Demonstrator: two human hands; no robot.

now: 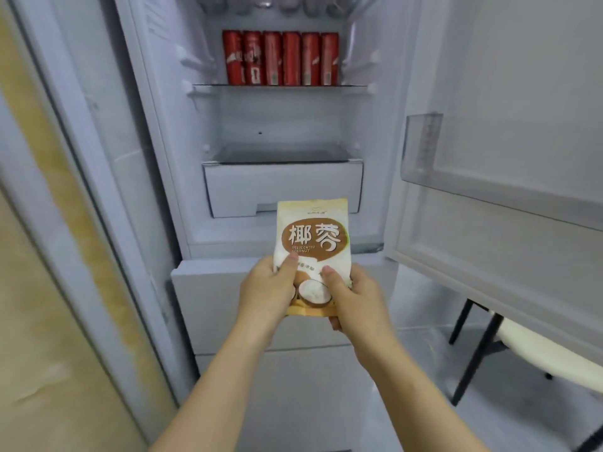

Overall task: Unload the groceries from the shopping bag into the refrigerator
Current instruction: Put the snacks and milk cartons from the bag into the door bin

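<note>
My left hand (266,288) and right hand (354,296) both clasp the desiccated coconut pouch (313,243) by its lower corners, upright before the open refrigerator (169,158), below the red cans (280,58).

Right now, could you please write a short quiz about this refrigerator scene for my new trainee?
1. True or false: the red cans stand on the shelf directly above the white drawer.
2. How many hands hold the coconut bag?
A. none
B. one
C. two
3. Fill in: the door bin on the open refrigerator door is ____.

Key:
1. False; they stand on the glass shelf higher up.
2. C; left hand and right hand.
3. Empty.
</note>
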